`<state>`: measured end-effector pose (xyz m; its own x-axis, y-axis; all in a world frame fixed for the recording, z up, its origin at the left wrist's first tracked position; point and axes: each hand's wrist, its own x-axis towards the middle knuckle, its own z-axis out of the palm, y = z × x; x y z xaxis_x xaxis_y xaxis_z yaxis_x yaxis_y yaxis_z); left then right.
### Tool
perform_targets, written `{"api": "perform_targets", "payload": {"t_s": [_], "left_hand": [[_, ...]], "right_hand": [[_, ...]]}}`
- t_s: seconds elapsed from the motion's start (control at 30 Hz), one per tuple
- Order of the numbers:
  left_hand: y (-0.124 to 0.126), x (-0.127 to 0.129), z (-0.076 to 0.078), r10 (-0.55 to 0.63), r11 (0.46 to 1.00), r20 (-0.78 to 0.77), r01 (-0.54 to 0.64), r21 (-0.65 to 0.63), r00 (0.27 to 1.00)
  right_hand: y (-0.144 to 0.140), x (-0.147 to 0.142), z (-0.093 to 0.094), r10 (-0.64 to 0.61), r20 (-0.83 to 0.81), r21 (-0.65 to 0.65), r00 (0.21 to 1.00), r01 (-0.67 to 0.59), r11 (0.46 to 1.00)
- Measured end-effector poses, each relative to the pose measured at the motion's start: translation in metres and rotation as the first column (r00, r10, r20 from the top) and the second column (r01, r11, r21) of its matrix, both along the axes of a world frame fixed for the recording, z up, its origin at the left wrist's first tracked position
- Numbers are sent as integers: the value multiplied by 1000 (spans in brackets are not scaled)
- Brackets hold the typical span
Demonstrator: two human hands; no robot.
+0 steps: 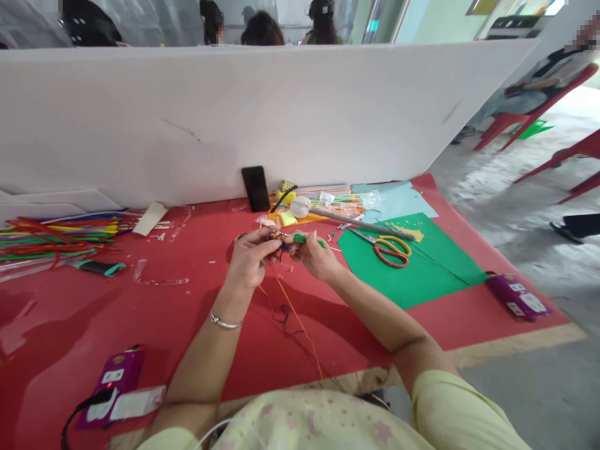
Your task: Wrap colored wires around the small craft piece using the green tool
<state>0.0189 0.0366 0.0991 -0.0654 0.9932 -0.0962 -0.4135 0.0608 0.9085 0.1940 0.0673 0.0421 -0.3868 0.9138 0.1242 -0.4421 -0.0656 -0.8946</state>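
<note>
Over the middle of the red table, my left hand (249,255) is closed on a small orange and black yarn piece (277,235); its exact shape is partly hidden by the fingers. My right hand (315,255) grips a green-handled crochet hook (300,238), whose thin metal shaft points left into the yarn piece. Both hands nearly meet there. An orange yarn strand (297,312) runs down from the work toward my lap. A dark strand (285,322) lies loosely curled beside it on the table.
Scissors (391,249) lie on green sheet (417,281), beside a grey rod (360,222) with a white ball end. A phone (255,189) leans against the white partition (300,112). Colourful pipe cleaners (60,237) and a cutter (100,267) lie left. Purple power banks (518,297) sit near both sides.
</note>
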Motion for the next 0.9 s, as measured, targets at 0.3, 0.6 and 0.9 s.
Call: {"api": "perform_targets", "payload": {"t_s": [0.3,0.6,0.9], "left_hand": [[5,-11,-3,-153,974,149,175,-145,977],[5,-18,2,-168,964,187,201,-176,968],[4,-23,4,-175,977,89,184,-106,981]], "right_hand": [[11,20,5,-119,197,375,973,38,926],[20,37,14,-155,265,610,952,-41,792],[27,52,29,-317,308,856,897,-116,504]]}}
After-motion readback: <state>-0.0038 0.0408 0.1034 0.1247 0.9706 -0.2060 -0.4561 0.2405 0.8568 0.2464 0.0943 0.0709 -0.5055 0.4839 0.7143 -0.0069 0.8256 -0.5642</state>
